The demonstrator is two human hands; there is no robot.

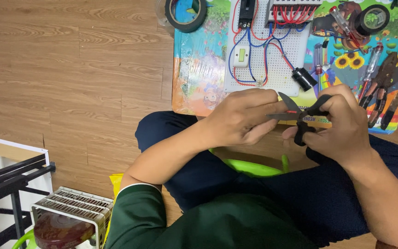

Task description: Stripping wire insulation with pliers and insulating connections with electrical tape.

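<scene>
While my right hand (344,124) grips the black-handled scissors (300,113), blades parted, my left hand (242,115) pinches a thin red wire (291,111) at the blades, above my lap. I should keep the wire taut and close the blades gently.

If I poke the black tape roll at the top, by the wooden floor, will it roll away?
Probably not. The black tape roll lies flat on its side, half on the colourful mat, so a push would likely make it slide rather than roll. Stood on edge, its round shape could roll. It looks light and fairly stiff, being a thick ring.
</scene>
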